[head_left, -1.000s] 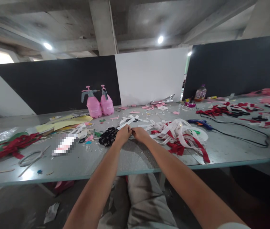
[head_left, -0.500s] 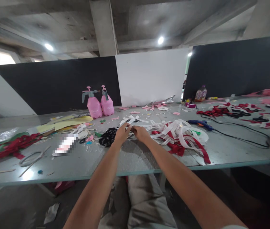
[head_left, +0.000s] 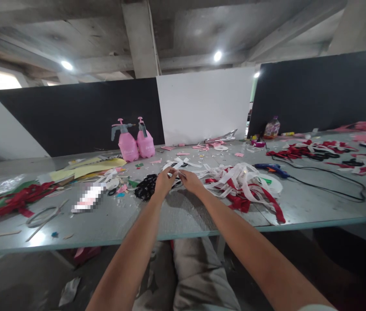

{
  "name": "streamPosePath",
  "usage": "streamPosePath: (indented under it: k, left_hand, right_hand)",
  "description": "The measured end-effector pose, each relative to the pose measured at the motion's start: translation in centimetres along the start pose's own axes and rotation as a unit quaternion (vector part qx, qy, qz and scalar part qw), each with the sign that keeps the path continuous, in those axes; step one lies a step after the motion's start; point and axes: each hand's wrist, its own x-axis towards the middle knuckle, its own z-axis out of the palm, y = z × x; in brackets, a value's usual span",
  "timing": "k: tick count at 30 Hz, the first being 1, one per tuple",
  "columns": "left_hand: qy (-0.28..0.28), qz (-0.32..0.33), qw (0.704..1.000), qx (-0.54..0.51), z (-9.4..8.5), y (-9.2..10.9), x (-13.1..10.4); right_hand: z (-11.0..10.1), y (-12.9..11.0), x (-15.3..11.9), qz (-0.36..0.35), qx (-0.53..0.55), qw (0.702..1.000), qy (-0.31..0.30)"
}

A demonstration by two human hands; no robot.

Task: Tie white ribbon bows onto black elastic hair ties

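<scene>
My left hand [head_left: 164, 181] and my right hand [head_left: 190, 180] meet over the table, fingertips close together in a pinch. A narrow white ribbon [head_left: 178, 164] shows at and just beyond the fingertips; the fingers partly hide it. Beside my left hand lies a heap of black ribbon [head_left: 145, 188]. Close to my right hand is a tangled pile of white ribbon [head_left: 237, 176] mixed with red ribbon [head_left: 241, 203].
A blue glue gun [head_left: 272, 169] with a black cord lies to the right. Pink spray bottles [head_left: 127, 146] stand at the back left. Red ribbon [head_left: 24, 201] and a blurred-out flat object [head_left: 89, 198] lie left. The table's front edge [head_left: 183, 235] runs below my forearms.
My hands stay in nearly the same place. The fingers have shifted slightly, and a bit more white shows between the fingertips.
</scene>
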Motion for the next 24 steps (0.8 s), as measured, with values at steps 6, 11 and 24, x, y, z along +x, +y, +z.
streamPosePath:
  k: [6,11,24]
  left_hand:
    - [-0.043,-0.063,0.996,-0.056,0.5,-0.6,0.2]
    - [-0.075,-0.099,0.977,-0.174,1.2,-0.3,0.4]
    - [-0.072,-0.041,0.967,-0.240,0.3,0.0,0.8]
  right_hand:
    - [0.3,0.3,0.3,0.022,0.111,0.993,0.034]
    - [0.7,0.5,0.7,0.036,0.286,0.957,0.015]
    - [-0.5,-0.9,0.0,0.079,0.447,0.890,-0.028]
